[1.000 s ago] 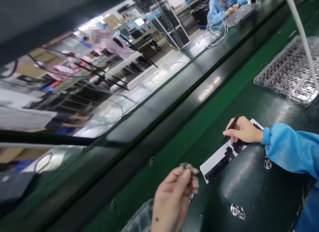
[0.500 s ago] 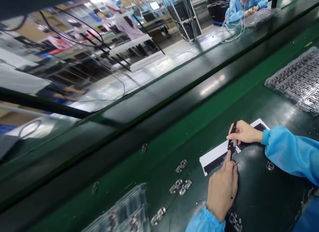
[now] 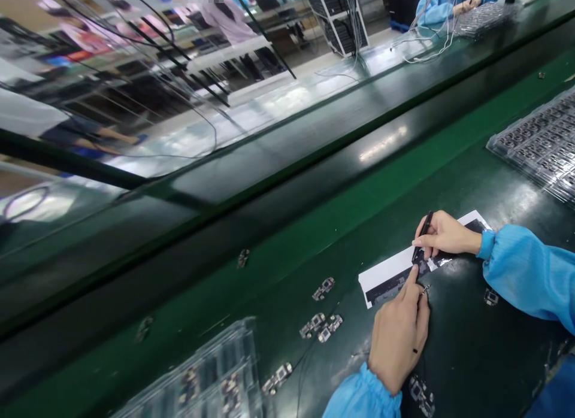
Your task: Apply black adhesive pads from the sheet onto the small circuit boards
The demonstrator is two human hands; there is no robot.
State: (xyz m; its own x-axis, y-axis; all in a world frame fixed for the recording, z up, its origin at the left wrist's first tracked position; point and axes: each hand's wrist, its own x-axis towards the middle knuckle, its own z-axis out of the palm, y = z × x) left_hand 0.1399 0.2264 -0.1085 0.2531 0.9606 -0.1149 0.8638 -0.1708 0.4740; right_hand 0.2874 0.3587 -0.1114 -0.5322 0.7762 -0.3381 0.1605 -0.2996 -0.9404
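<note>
The left hand (image 3: 398,337) has come right onto the white strip (image 3: 386,273), forefinger pressing (thumb perhaps pinching a tiny part), meeting the right hand (image 3: 444,235), which pinches a black tool (image 3: 425,223).

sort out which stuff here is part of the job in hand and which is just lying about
In use: right hand gripping slim black tool; left hand, fingertip on white paper strip with black patches.
Lying about: small loose circuit modules on green belt; clear plastic trays of parts.
</note>
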